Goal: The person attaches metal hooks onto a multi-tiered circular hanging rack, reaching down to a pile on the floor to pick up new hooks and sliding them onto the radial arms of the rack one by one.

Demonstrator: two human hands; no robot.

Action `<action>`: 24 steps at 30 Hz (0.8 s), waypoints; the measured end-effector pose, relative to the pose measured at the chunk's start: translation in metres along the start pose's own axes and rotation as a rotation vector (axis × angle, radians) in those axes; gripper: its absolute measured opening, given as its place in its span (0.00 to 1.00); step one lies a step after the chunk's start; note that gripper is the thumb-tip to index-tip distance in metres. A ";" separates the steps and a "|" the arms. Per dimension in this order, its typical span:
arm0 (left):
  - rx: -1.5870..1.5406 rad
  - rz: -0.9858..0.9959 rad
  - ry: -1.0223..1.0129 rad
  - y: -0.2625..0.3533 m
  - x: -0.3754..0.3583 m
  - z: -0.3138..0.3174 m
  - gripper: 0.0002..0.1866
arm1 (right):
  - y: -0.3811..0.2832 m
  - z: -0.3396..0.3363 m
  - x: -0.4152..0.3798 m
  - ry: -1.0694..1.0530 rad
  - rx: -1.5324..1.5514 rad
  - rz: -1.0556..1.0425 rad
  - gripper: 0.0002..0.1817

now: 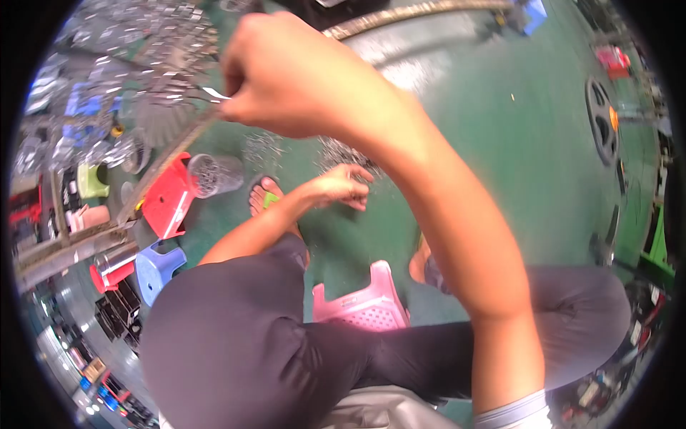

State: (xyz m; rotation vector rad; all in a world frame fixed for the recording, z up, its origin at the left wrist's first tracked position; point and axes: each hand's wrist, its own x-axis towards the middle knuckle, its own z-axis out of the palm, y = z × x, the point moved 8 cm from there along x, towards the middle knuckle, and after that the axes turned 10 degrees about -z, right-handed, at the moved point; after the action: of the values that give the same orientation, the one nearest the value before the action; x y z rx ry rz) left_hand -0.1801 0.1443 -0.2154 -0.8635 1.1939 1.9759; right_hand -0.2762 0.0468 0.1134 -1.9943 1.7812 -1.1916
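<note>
My right hand (275,79) is raised at the upper left, arm stretched across the view, its fingers pinched on a thin shiny strip (216,95). Beside it hang many shiny metal pieces (168,57), blurred, above a metal bar (175,146). Lower down, my left hand (343,187) hovers over the green floor with its fingers loosely curled and partly spread, nothing seen in them. A pile of small metal bits (341,154) lies on the floor just behind my left hand.
A pink stool (364,309) stands between my legs. To the left are a red stool (168,202), a clear container of small pieces (214,176) and a blue stool (157,270). A black wheel-like ring (602,121) is at the far right.
</note>
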 end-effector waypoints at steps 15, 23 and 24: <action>-0.141 0.683 0.800 0.051 -0.418 -0.080 0.19 | -0.091 0.080 0.013 -0.036 -0.047 0.370 0.09; -0.001 1.015 1.070 0.137 -0.594 -0.010 0.18 | -0.113 0.082 0.000 0.023 -0.110 0.425 0.11; 0.030 1.025 1.080 0.145 -0.604 -0.003 0.18 | -0.114 0.080 -0.001 0.010 -0.124 0.424 0.11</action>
State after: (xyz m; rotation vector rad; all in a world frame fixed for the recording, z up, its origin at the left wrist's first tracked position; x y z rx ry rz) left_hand 0.0431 -0.0313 0.3370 -1.6019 2.6779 2.1884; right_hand -0.1382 0.0481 0.1331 -1.5513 2.1842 -0.9754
